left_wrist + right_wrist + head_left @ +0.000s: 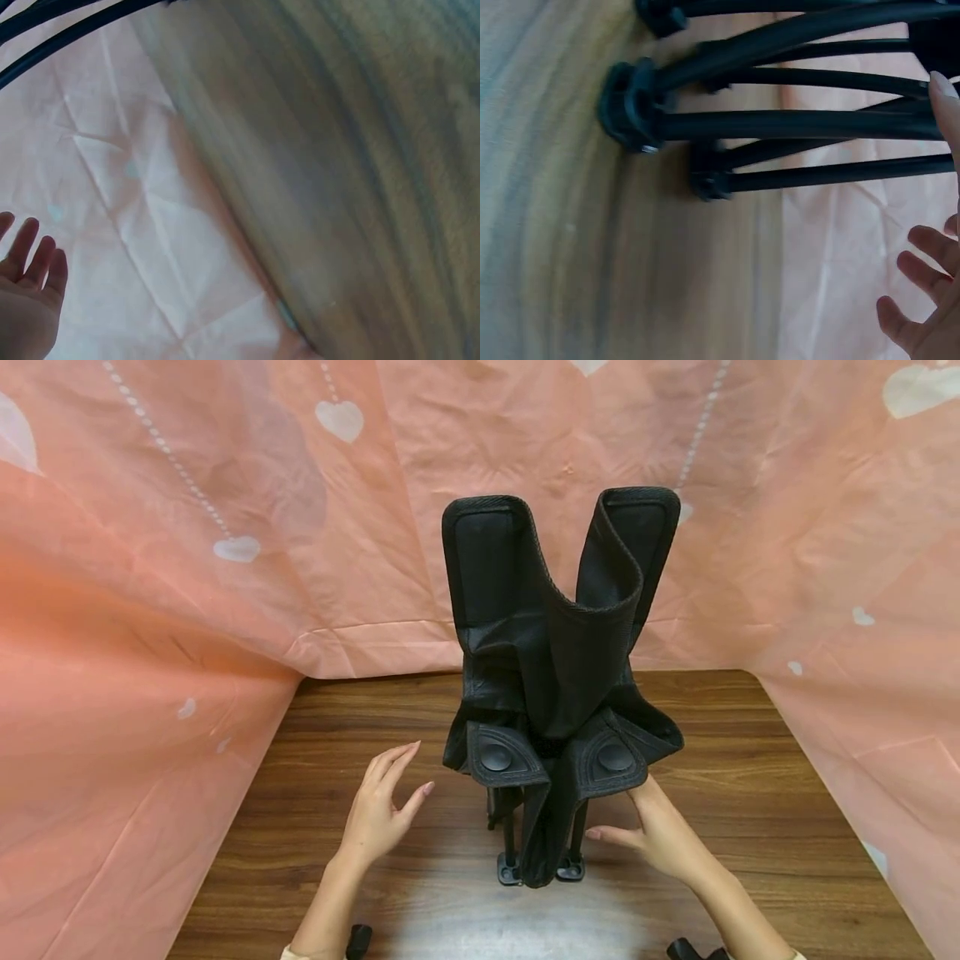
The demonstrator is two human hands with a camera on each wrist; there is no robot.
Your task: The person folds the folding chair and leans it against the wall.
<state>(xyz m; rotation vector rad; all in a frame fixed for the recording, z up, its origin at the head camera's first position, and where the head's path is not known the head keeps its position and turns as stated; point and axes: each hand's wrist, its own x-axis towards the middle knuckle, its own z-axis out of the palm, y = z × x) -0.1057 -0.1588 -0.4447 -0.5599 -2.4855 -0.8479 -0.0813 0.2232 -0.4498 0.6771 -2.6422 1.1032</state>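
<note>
Noted at centre of head view: black chair (540, 681), folding type, upright on the table (727, 760), legs (802, 124) drawn close together. At top, two tall panels (486, 560) standing apart in a rough V, slack fabric sagging between. On near side, lower down, two corner flaps (525, 770), each with a round button (495, 757); from between them, a fold (542, 839) hanging nearly to foot level. Just beside the fold, one to either side, two black feet (508, 870). From right wrist: several legs side by side, some crossing, ending in black joints (626, 105) over the wood. From left wrist: only dark curved tubes (15, 28) across the upper left corner.

To right of chair: right hand (663, 831), thumb pointing toward a leg, fingertips hidden behind the right flap in head view. From right wrist, fingers spread, nothing pinched; thumb tip right by the black fabric, contact unclear.

To left of chair: left hand (380, 814), fingers extended and gently curved, thumb held away from them, near the chair but apart, nothing gripped.

Beyond: pink cloth (540, 435) behind and along both sides, printed with pale hearts (340, 420). At bottom edge, black objects (358, 941) by the forearms (330, 893); pale sleeve (292, 953) at left.
</note>
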